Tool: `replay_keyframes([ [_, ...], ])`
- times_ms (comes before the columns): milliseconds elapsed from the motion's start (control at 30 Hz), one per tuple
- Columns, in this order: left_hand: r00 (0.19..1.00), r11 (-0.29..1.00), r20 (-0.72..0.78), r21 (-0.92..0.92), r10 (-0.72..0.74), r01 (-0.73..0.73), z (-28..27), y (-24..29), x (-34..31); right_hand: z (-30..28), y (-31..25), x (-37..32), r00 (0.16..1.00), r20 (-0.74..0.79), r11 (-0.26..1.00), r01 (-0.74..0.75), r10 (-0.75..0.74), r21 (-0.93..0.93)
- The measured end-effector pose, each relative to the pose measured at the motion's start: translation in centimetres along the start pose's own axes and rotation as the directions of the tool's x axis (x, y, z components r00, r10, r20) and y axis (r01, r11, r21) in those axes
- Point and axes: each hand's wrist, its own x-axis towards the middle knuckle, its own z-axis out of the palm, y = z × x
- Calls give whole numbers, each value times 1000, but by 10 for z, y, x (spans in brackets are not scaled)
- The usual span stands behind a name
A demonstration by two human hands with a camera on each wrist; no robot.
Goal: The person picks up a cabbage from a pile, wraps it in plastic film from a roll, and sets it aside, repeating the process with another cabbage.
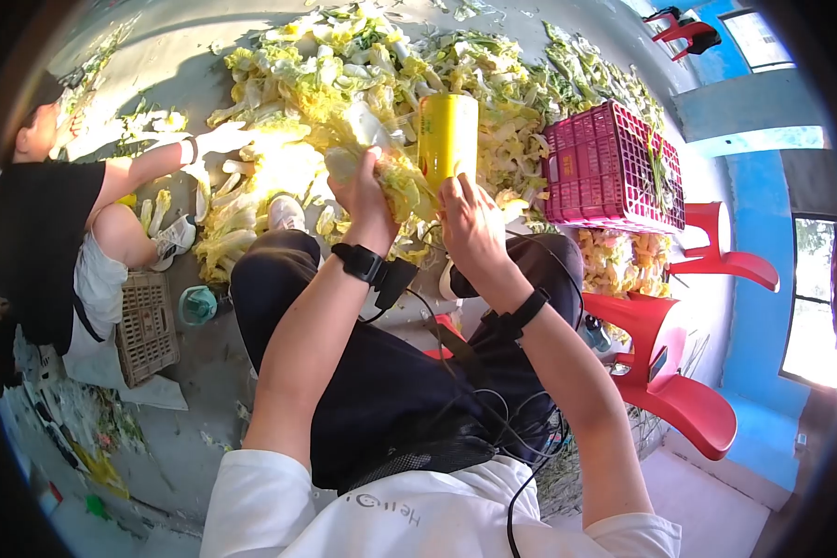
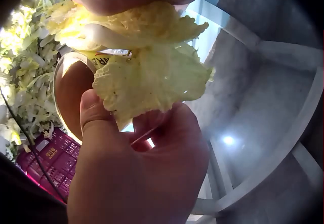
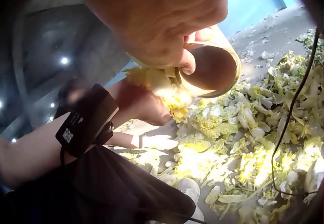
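Observation:
In the head view my left hand [image 1: 365, 203] holds a yellow-green Chinese cabbage [image 1: 405, 186] in front of my knees. Close on its right, my right hand [image 1: 474, 228] grips the near end of a yellow roll of cling film [image 1: 448, 135]. Clear film shows between the roll and the cabbage. The right wrist view shows the roll's hollow cardboard core [image 3: 210, 69], with the right thumb at its rim. Frilly outer leaves [image 2: 152, 79] hang between the two hands in the left wrist view. My left fingers are partly hidden behind the cabbage.
Loose cabbage leaves [image 1: 298, 84] are heaped ahead. A magenta crate [image 1: 591, 167] stands right, near red plastic chairs [image 1: 660, 391]. Another person [image 1: 46, 214] sits at left beside a brown crate [image 1: 147, 330], an arm stretched toward the heap. Black cables [image 1: 521, 493] trail over my lap.

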Motion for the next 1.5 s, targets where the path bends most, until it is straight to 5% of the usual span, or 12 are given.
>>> replay_keyframes([
  [133,994,994,77,-63,-80,85,-2,-3,4,-5,2,-2,989,146,991,-17,36,-132],
  [200,976,986,176,-78,-130,146,0,2,-1,-16,14,10,932,272,968,-207,239,-142],
  [400,986,986,95,-76,-138,145,5,-4,0,-2,9,10,965,-126,972,-221,230,80],
  [533,998,997,37,-49,-60,61,4,-2,8,7,5,10,920,-152,925,-334,362,181],
  [667,963,978,223,-107,-150,177,5,19,5,10,18,-2,986,-146,989,-57,77,138],
  [733,973,986,210,-113,-96,122,15,36,-8,-17,22,3,943,204,908,-314,264,276],
  [867,938,994,338,-35,-84,101,10,55,-12,-35,71,22,806,66,654,-522,588,548],
  [967,884,991,449,76,-130,107,15,62,-28,-52,77,44,620,523,294,-763,585,575],
  [1033,824,984,538,79,-178,161,10,57,-23,-53,76,50,484,794,73,-866,369,494],
  [1133,817,983,548,64,-179,173,20,58,-33,-43,58,44,557,782,2,-815,278,580],
  [1300,841,975,497,68,-216,210,17,56,-26,-51,27,51,609,556,227,-763,566,605],
  [1500,801,948,561,-85,-209,307,22,68,-38,-54,40,54,637,676,-170,-669,369,723],
])
